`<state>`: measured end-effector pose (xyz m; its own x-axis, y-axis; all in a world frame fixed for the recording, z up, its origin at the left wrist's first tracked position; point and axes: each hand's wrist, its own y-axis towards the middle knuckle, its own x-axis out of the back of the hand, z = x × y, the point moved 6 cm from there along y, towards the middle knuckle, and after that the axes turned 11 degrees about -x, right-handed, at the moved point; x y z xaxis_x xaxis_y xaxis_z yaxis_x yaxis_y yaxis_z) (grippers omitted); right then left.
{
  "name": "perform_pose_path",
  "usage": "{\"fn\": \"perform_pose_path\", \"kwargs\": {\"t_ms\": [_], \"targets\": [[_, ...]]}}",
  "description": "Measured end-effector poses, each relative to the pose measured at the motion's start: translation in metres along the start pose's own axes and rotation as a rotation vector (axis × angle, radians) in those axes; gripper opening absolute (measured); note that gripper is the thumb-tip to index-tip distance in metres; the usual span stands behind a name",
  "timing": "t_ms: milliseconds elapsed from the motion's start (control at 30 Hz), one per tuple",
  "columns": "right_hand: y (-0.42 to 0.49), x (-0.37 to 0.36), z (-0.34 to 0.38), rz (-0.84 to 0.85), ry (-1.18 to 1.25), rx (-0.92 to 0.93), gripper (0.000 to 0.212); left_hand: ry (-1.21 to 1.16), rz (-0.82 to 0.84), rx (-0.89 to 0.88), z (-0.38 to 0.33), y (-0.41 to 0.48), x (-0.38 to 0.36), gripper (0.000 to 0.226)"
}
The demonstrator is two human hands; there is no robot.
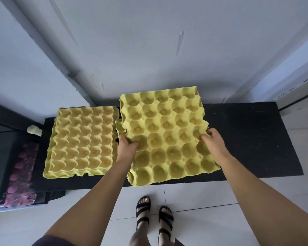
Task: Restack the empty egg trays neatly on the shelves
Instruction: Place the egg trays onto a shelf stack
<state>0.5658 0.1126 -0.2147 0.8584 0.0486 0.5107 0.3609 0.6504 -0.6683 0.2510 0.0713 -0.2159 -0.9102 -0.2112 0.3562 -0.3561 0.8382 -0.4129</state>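
Observation:
A yellow egg tray (164, 134), empty, is held over the middle of a low black shelf (252, 137), its near edge past the shelf's front. My left hand (126, 143) grips its left edge, thumb in a cup. My right hand (212, 141) grips its right edge. More yellow tray edges show just beneath it. To the left a second stack of yellow egg trays (82, 141) lies flat on the shelf, its right side touching or nearly touching the held tray.
A pale wall with a pipe (48, 43) rises behind the shelf. On the left, a lower dark shelf holds a purple egg tray (20, 173) and a small cream object (34, 130). My sandalled feet (154, 215) stand on white floor tiles.

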Motion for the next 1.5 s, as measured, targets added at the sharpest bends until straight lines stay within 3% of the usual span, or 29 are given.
{"fn": "perform_pose_path", "kwargs": {"t_ms": [100,233,333,467,533,600,667,767,967,1100,1267,1500], "targets": [[-0.019,0.013,0.02,-0.026,0.02,0.064,0.038,-0.039,0.001,-0.034,-0.022,-0.01,0.011,0.037],[-0.054,0.026,0.058,0.059,-0.047,0.198,0.045,-0.127,-0.074,-0.069,-0.057,-0.018,0.042,0.049],[-0.09,0.037,0.09,0.083,-0.042,0.323,0.044,-0.156,-0.088,-0.059,-0.086,-0.026,0.073,0.048],[-0.134,0.049,0.128,0.103,0.098,0.417,0.037,-0.181,-0.112,-0.182,-0.134,-0.05,0.113,0.065],[-0.157,0.055,0.144,0.093,0.114,0.482,0.036,0.073,-0.237,-0.346,-0.166,-0.079,0.138,0.07],[-0.178,0.061,0.157,0.064,0.116,0.563,0.039,0.508,-0.348,-0.58,-0.203,-0.124,0.151,0.071],[-0.204,0.064,0.168,0.059,0.133,0.637,0.043,0.856,-0.277,-0.839,-0.23,-0.173,0.143,0.068],[-0.236,0.063,0.183,0.071,0.183,0.719,0.045,1.289,-0.029,-1.006,-0.235,-0.222,0.119,0.075],[-0.331,0.04,0.223,0.218,0.281,0.873,0.015,1.527,-0.299,-1.035,-0.242,-0.275,0.174,0.095],[-0.4,0.009,0.254,0.243,0.334,0.991,0.024,1.546,-0.526,-1.031,-0.254,-0.301,0.246,0.103],[-0.5,-0.051,0.283,0.276,0.408,1.113,0.027,1.532,-0.8,-0.978,-0.252,-0.328,0.348,0.077],[-0.623,-0.143,0.318,0.333,0.503,1.126,0.029,1.506,-0.978,-0.927,-0.237,-0.361,0.493,0.082]]}}
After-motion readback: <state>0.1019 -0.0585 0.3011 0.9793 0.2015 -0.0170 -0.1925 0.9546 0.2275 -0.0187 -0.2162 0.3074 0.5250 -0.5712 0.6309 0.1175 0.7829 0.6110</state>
